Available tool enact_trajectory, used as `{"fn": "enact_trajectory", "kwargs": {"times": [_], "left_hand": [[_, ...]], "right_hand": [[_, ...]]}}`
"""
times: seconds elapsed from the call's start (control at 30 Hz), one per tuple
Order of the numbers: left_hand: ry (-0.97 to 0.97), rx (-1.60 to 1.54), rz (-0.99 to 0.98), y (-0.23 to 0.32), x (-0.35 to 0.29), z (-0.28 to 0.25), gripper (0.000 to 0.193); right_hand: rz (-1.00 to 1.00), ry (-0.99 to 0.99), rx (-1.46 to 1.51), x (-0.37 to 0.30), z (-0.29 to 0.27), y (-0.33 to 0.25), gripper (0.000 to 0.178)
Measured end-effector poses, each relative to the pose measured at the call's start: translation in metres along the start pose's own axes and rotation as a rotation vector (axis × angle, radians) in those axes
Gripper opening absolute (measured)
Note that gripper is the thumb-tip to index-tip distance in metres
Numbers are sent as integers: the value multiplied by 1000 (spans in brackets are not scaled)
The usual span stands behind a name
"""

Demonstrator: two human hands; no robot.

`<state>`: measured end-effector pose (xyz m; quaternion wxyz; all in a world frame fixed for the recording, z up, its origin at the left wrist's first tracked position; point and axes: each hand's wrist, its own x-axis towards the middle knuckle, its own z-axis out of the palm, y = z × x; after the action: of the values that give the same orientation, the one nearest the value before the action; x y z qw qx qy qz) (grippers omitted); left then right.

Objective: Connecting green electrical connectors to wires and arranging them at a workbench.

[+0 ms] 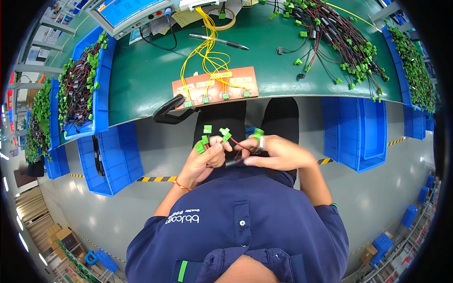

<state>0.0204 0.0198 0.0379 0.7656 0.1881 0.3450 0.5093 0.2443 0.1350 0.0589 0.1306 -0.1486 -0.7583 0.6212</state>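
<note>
both hands meet over the lap, just below the near edge of the green counter (141, 70). left hand (205, 160) is curled shut around a small wire harness (236, 153), its fingers pinching red and black leads, with several green connectors (207, 129) fanning out from its fingertips toward 12 o'clock. right hand (276, 153), at 3 o'clock from the left and touching it, is closed on the same harness, thumb and forefinger pinched on the leads, one green connector (258, 133) poking up above its knuckles. on the counter at 12 o'clock from the hands lies an orange test board (236, 78) with a row of green plugs along its near edge and yellow wires (207, 47) looping up from it toward a grey instrument with a blue screen (127, 12). a black pen (219, 41) lies just beyond the yellow loops, and a roll of tape (226, 21) sits farther back. at 1 to 2 o'clock a big loose heap of finished harnesses (339, 37) spreads over the counter. at 10 o'clock a blue bin (106, 66) holds more harnesses, resting on the counter's left end. other blue bins (358, 132) hang under the counter at 3 o'clock and 9 o'clock. a black handle (167, 109) sticks out from the counter's edge, near the board's left corner.
</note>
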Motion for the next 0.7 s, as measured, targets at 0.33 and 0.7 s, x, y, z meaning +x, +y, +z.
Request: {"fn": "enact_trajectory", "kwargs": {"times": [0.33,0.7], "left_hand": [[105,148,46,13,7,13,22],[272,323,82,8,-10,13,17]], "right_hand": [[90,992,-533,34,-231,21,32],[480,996,-1212,61,-333,54,45]]}}
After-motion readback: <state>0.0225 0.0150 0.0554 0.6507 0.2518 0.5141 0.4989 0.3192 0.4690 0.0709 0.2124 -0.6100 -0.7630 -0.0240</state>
